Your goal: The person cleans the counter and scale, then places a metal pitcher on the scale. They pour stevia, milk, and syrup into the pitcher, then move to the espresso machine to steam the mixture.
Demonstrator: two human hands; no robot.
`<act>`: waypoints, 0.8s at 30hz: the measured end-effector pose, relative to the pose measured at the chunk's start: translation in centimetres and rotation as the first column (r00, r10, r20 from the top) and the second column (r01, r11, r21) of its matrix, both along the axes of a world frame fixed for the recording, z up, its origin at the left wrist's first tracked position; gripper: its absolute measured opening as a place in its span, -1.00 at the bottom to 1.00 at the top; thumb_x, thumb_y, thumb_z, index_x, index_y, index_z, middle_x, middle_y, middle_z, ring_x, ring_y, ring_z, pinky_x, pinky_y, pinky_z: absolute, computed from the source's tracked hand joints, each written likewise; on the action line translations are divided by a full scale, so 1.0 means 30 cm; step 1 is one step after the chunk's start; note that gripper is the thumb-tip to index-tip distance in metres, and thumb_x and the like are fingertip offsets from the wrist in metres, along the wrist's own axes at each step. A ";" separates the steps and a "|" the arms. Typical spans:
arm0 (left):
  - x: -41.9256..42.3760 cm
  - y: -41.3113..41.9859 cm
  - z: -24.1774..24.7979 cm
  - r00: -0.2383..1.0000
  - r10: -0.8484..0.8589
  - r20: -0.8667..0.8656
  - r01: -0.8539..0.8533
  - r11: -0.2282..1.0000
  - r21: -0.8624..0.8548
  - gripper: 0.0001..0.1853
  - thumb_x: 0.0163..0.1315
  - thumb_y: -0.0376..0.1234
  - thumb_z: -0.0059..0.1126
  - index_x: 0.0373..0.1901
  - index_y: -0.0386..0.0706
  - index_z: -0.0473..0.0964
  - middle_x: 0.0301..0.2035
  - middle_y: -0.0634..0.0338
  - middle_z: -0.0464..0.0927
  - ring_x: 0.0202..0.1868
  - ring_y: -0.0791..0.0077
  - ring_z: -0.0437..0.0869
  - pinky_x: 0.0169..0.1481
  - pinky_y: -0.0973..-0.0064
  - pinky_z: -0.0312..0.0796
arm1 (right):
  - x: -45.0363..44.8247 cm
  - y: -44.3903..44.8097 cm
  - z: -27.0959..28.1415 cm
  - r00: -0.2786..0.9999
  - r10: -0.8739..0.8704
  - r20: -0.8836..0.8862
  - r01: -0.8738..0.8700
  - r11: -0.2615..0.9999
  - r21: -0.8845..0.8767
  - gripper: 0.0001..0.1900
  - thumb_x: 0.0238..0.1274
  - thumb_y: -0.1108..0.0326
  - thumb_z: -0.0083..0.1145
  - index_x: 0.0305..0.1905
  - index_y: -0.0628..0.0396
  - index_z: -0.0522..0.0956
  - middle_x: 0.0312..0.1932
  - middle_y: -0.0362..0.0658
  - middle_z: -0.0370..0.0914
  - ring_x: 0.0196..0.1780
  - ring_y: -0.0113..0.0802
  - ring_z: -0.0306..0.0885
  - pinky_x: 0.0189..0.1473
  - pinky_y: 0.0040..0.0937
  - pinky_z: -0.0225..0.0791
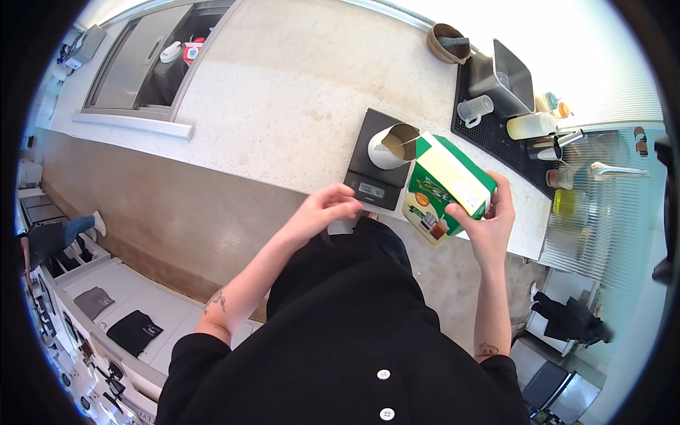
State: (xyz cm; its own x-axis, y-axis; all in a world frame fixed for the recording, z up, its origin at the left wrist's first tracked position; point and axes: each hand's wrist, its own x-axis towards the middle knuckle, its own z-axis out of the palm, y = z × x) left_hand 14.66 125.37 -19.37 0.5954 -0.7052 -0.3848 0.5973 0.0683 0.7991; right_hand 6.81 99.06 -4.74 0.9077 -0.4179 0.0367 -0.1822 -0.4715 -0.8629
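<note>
In my right hand [486, 218] is a green and cream carton [451, 180], gripped near its base and tilted to the left. A thin pale stream runs from its top corner into a metal pitcher [383, 151], which holds a beige liquid. The pitcher stands on a black digital scale [363, 172] with a lit display, near the counter's front edge. My left hand [332, 208] is held just beside the scale's lower left corner, fingers loosely curled and apart, with nothing in it.
A black drip mat [481, 127] at the right carries a metal container [510, 87], a clear plastic jug [475, 110] and a squeeze bottle [531, 126]. A brown bowl [442, 49] sits behind. At left, a recessed compartment with a sliding metal lid [135, 58] holds a lidded jug [170, 71]. Two people stand farther off.
</note>
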 end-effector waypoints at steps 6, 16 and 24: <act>0.032 0.033 0.065 0.953 0.302 0.015 -0.302 0.951 0.071 -0.78 0.42 -0.28 0.11 0.01 -0.15 0.45 -0.12 0.09 0.67 -0.15 0.53 0.66 0.09 0.46 0.48 | 0.005 -0.039 -0.007 0.997 0.075 0.020 -0.076 0.996 0.036 -0.30 -0.18 0.32 0.63 0.11 0.19 0.44 -0.08 -0.12 0.63 0.04 -0.41 0.61 0.03 -0.37 0.49; 0.008 -0.038 0.160 0.798 0.596 0.089 -0.595 0.803 -0.037 -0.85 0.44 -0.34 0.06 -0.03 -0.14 0.45 -0.16 0.05 0.66 -0.20 0.50 0.68 -0.01 0.48 0.52 | 0.026 -0.112 -0.014 0.976 0.196 0.090 -0.208 0.966 0.153 -0.29 -0.20 0.27 0.65 0.11 0.17 0.46 -0.08 -0.12 0.65 0.06 -0.40 0.63 0.04 -0.36 0.49; -0.023 -0.062 0.203 0.745 0.653 0.135 -0.649 0.757 -0.082 -0.84 0.44 -0.35 0.05 -0.02 -0.14 0.44 -0.15 0.02 0.65 -0.20 0.48 0.68 0.00 0.45 0.52 | 0.042 -0.143 -0.004 0.958 0.267 0.104 -0.281 0.947 0.158 -0.27 -0.19 0.28 0.65 0.13 0.17 0.45 -0.04 -0.12 0.63 0.06 -0.39 0.63 0.07 -0.40 0.49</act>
State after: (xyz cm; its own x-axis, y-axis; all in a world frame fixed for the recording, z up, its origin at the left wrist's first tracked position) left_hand 13.96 123.49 -13.28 0.9609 -0.1344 -0.2419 0.2764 0.4204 0.8642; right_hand 8.06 94.77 -4.85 0.9851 -0.1596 0.0644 0.0065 -0.3391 -0.9407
